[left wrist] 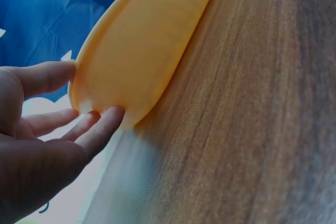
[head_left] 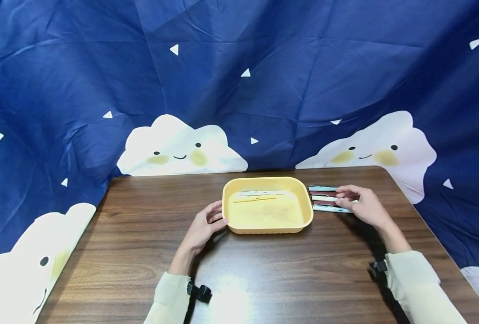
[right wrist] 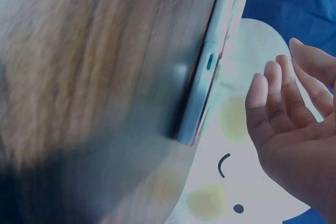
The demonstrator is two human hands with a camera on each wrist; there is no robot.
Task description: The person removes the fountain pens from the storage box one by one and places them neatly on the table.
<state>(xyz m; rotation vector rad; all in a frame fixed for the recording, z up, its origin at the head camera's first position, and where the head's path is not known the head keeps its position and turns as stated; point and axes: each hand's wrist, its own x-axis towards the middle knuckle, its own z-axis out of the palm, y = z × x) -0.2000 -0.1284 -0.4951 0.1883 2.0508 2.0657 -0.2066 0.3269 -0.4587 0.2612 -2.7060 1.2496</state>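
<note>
A shallow yellow plastic tray [head_left: 268,228] stands on the table; a white pen [head_left: 259,192] and a yellow pen [head_left: 255,198] lie inside. My left hand [head_left: 200,227] touches the tray's left end from outside; in the left wrist view its fingertips rest against the outer wall and rim. Right of the tray lie several pens side by side: a teal one [head_left: 322,188] at the back, a white one [head_left: 323,198], a pale blue one [head_left: 330,209] in front, with dark red strips between. Over their right ends hovers my right hand [head_left: 362,204], loosely bent, holding nothing.
The brown wooden table [head_left: 142,252] runs back to a blue cloth [head_left: 263,99] printed with white clouds. Dark wrist cameras sit at the left cuff [head_left: 199,292] and the right cuff [head_left: 378,270].
</note>
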